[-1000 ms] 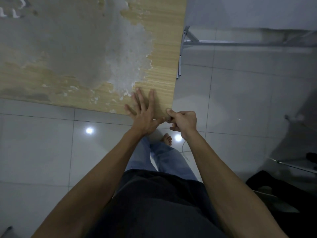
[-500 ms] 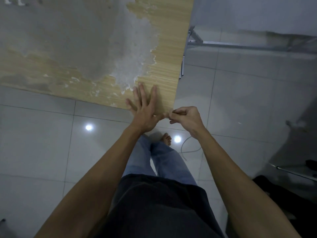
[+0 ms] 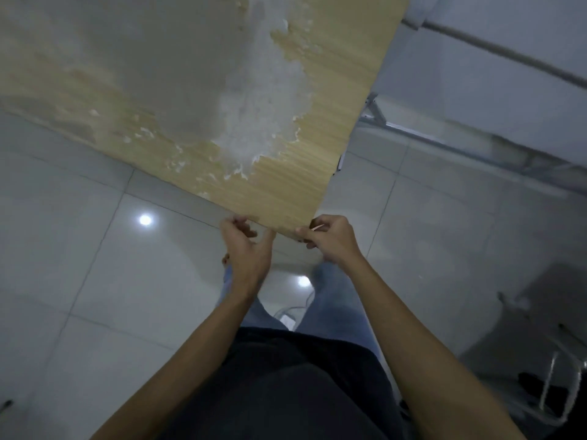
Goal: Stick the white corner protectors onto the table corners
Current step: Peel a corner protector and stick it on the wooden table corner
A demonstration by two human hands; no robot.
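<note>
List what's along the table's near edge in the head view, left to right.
Floor light reflection → left hand → table corner → right hand, pinching something small and pale, too small to identify → table leg bracket, farther back.

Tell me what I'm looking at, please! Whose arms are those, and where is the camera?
The camera sits on a person's head and looks down, so you see their own two arms, dark shirt and jeans. No robot here, just bare hands. The big tan board is a wooden table seen from above, with a rough grey-white patch where its surface has worn off. The shiny floor below is tiled. Both hands are at the table's near corner. The left hand curls by the table's edge. The right hand pinches something small and pale at the corner; it is too tiny and blurry to name.
</note>
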